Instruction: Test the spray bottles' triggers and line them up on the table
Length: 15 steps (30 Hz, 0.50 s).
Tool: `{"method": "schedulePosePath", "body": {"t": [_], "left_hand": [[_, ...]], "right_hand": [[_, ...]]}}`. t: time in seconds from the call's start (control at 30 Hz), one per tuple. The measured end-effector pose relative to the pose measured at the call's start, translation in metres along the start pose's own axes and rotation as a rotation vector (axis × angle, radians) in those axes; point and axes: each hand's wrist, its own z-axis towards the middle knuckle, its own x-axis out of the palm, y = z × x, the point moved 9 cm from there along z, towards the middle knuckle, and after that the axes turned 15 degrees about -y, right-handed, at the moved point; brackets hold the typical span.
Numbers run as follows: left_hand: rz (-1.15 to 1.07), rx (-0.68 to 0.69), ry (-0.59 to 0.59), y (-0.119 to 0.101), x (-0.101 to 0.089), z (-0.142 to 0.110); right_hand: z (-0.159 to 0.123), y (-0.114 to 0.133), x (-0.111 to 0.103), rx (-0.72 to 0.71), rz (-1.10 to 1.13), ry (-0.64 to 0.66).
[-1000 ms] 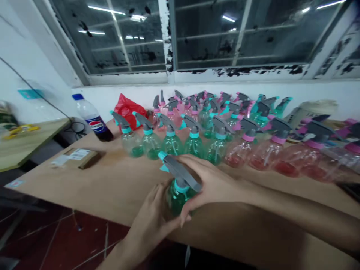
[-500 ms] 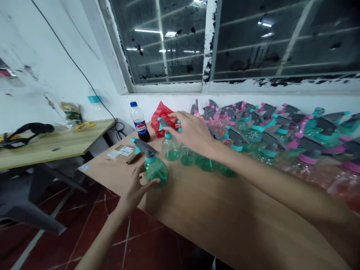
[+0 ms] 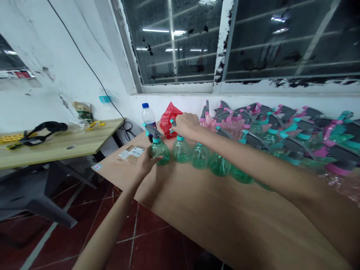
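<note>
My left hand (image 3: 146,161) is wrapped round the round green body of a spray bottle (image 3: 161,153). That bottle stands upright at the left end of a row, its grey and turquoise trigger head pointing up to the left. Just right of it is a second green spray bottle (image 3: 180,150). My right hand (image 3: 186,124) is closed over this one's trigger head, hiding most of it. Several more green spray bottles (image 3: 200,156) continue the row to the right, partly covered by my right forearm.
Behind the row crowd many pink and green spray bottles (image 3: 272,129) along the wall. A red plastic bag (image 3: 170,112), a blue-capped soda bottle (image 3: 146,114) and a cardboard packet (image 3: 132,153) are at the table's far left. A second table (image 3: 84,144) holds a black headset (image 3: 45,132).
My left hand has carried its spray bottle away from the table's front edge, in line with the row. My right hand has closed further over the neighbouring bottle's head. The view has shifted left.
</note>
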Motion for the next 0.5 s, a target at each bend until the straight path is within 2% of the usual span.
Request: {"method": "schedulePosePath", "body": {"t": [0.1, 0.2, 0.37, 0.5], "left_hand": [[-0.001, -0.002, 0.027, -0.003, 0.007, 0.009], [-0.010, -0.008, 0.047, -0.005, 0.015, 0.014], [-0.024, -0.028, 0.061, -0.007, 0.023, 0.017], [-0.046, -0.038, 0.029, -0.012, 0.015, 0.017]], "right_hand": [[0.000, -0.006, 0.012, 0.059, -0.059, 0.061], [-0.004, -0.007, 0.014, 0.063, -0.075, 0.074], [-0.016, -0.004, 0.002, 0.030, -0.059, 0.042], [-0.028, 0.001, -0.016, -0.020, -0.018, -0.014]]}}
